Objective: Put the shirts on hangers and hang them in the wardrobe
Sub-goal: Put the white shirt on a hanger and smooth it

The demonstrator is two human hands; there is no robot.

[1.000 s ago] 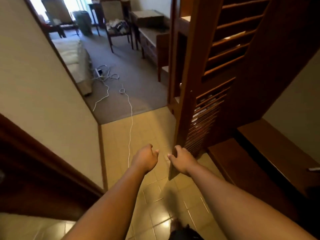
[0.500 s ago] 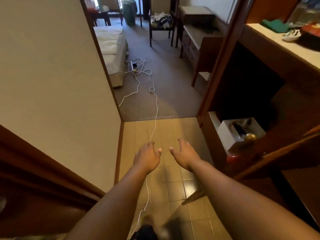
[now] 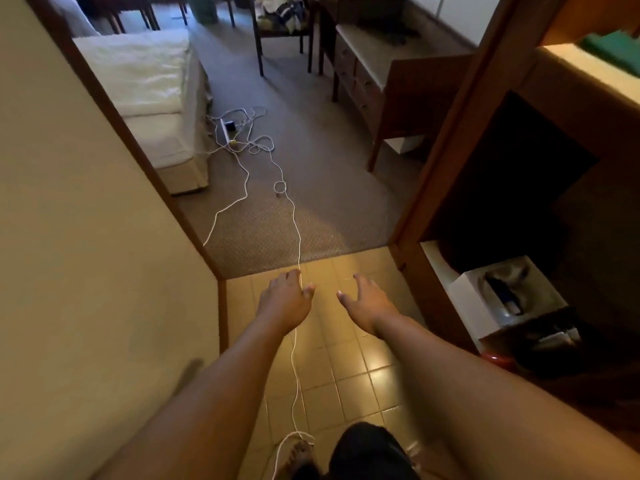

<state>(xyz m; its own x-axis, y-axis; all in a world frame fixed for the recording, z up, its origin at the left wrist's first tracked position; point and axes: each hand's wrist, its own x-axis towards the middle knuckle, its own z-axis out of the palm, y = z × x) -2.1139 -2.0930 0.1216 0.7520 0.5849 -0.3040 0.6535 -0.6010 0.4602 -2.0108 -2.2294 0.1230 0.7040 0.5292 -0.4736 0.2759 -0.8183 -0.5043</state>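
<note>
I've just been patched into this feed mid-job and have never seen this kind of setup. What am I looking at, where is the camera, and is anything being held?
There is no machine here: the camera is worn on a person's head and looks forward and down, so the two bare arms reaching into the picture are the wearer's own. The left hand and the right hand are both held out over the tiled floor with relaxed fingers, and neither holds anything. A thin white cable runs along the floor from the carpeted bedroom toward the person's feet, passing under the left hand. Ahead are a bed and a chair with a pile of clothes on it. On the right is dark wooden shelving with an open white box low down. No shirts on hangers are in sight.
</note>
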